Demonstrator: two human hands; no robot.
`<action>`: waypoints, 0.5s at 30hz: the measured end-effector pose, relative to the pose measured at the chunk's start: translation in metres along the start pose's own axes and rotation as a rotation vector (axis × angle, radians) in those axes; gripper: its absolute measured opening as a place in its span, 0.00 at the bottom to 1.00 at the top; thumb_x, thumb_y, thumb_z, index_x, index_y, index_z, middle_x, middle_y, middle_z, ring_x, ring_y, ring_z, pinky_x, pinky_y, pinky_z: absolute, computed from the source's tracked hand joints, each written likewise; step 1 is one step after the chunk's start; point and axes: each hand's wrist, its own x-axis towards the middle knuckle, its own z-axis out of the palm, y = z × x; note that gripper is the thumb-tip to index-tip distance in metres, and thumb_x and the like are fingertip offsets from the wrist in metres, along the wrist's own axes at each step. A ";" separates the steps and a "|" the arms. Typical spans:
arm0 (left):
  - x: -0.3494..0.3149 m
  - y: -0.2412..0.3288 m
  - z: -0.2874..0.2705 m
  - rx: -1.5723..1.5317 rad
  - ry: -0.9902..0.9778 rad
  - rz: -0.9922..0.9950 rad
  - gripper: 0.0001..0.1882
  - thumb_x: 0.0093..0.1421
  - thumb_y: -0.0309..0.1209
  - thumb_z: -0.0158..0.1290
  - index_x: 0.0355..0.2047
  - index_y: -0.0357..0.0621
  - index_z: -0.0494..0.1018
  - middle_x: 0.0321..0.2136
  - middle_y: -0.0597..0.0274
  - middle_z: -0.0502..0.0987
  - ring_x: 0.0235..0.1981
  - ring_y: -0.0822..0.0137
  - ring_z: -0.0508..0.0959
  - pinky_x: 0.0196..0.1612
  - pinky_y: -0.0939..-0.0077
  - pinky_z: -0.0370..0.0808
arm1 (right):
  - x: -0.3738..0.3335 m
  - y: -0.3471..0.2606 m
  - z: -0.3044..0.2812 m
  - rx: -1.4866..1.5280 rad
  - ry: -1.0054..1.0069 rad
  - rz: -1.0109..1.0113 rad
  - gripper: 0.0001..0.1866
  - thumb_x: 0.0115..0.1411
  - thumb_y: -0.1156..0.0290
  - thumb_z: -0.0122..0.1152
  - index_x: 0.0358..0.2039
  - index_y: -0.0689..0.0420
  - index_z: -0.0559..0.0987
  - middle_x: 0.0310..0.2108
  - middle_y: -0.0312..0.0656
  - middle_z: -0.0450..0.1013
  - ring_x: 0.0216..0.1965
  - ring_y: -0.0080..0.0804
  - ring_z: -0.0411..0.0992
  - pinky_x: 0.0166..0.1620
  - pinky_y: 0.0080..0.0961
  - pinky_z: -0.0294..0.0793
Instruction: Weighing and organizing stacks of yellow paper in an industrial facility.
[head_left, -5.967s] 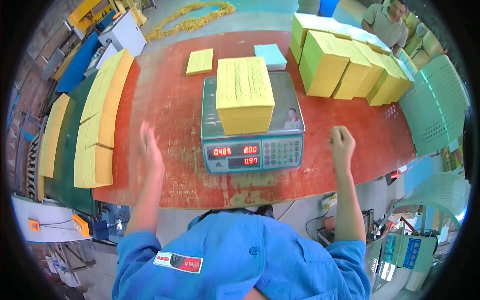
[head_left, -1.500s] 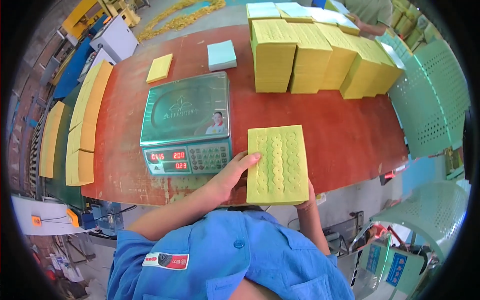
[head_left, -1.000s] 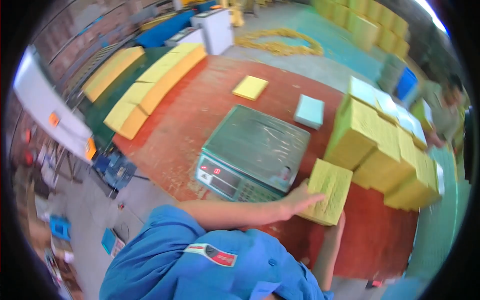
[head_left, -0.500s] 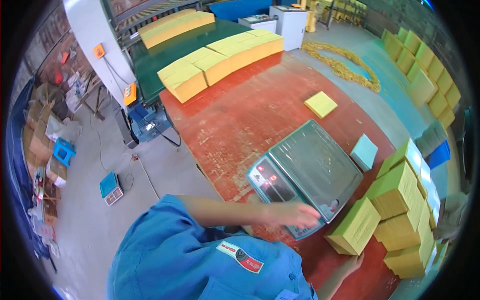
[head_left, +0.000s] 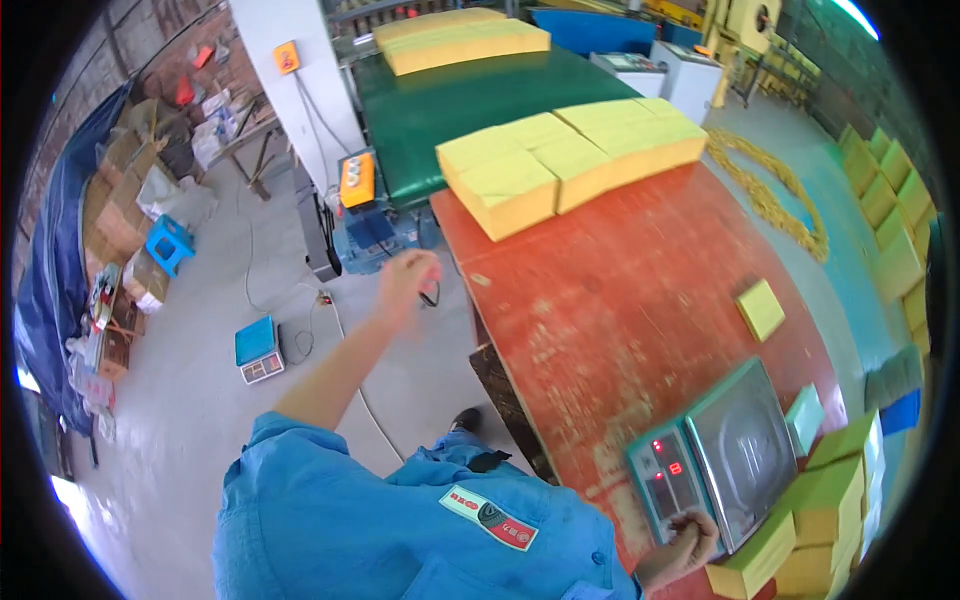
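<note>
My left hand (head_left: 408, 288) is raised over the floor, left of the red table's edge, smeared by motion with its fingers partly bent. No object shows in it. Low at the right, my right hand (head_left: 690, 540) has its fingers curled together by the near corner of a digital scale (head_left: 665, 480); I see nothing in them. The scale's metal pan (head_left: 742, 455) is bare and its red digits are lit. Close to this hand lies a yellow paper block (head_left: 755, 560), against a pile of similar yellow stacks (head_left: 830, 500).
Yellow stacks (head_left: 575, 160) line the far end of the red table (head_left: 590, 330), where a green conveyor belt (head_left: 470, 100) begins. A small yellow pad (head_left: 760, 310) and a pale green block (head_left: 804, 420) lie near the scale. A second scale (head_left: 258, 350) and cords are on the floor.
My view has turned left, so the table and scale sit further right and lower. My left hand has gone from over the scale to the left, past the table edge. My right hand has come beside the scale.
</note>
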 end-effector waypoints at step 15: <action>0.204 -0.020 -0.171 1.042 0.267 0.417 0.27 0.48 0.28 0.62 0.51 0.50 0.75 0.50 0.53 0.72 0.55 0.51 0.70 0.57 0.57 0.70 | -0.031 -0.012 0.311 0.302 -0.358 0.349 0.10 0.59 0.86 0.47 0.32 0.62 0.77 0.27 0.40 0.74 0.29 0.25 0.71 0.35 0.22 0.72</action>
